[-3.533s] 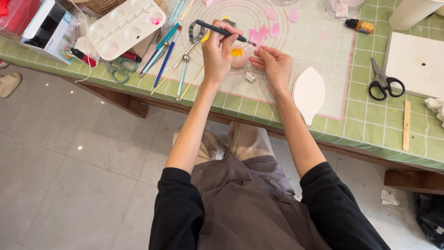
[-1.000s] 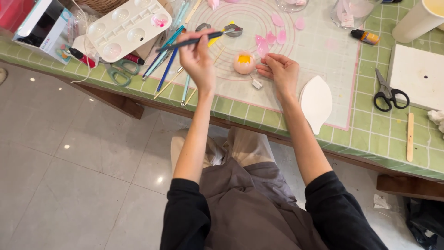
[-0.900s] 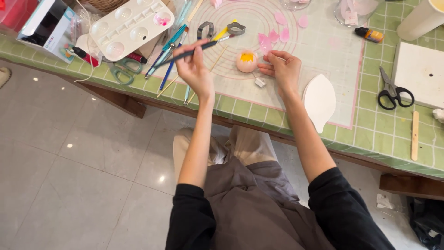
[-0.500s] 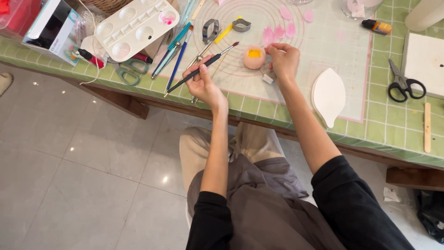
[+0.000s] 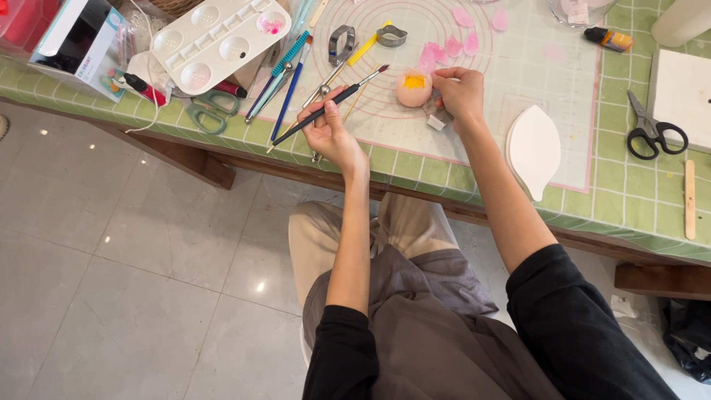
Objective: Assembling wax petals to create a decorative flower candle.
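Here the left hand [image 5: 331, 135] pinches a thin dark paintbrush [image 5: 329, 107] between thumb and fingers, closed on its handle; the brush lies slantwise, its reddish tip pointing toward a small pink ball with a yellow top [image 5: 413, 88]; tip and ball are near but apart. The right hand [image 5: 461, 92] rests at the ball's right side, fingertips curled against it; whether they truly clasp it or only touch cannot be told, since the palm hides the contact. The ball sits on a pale mat with pink circles [image 5: 548, 81], which lies on the green tiled table [image 5: 629, 200]; pink petals [image 5: 450, 47] lie just beyond the ball. A small white bit [image 5: 436, 122] peeps out under the right hand, too small to make out. A white leaf-shaped piece [image 5: 533, 150] lies at the mat's near edge; black scissors [image 5: 652, 133] lie further right. To the left stand a white paint palette [image 5: 218, 41], green-handled scissors [image 5: 206, 112] and a bundle of blue tools [image 5: 285, 74], partly overlapping one another; the top edge cuts off the items at the table's far side.
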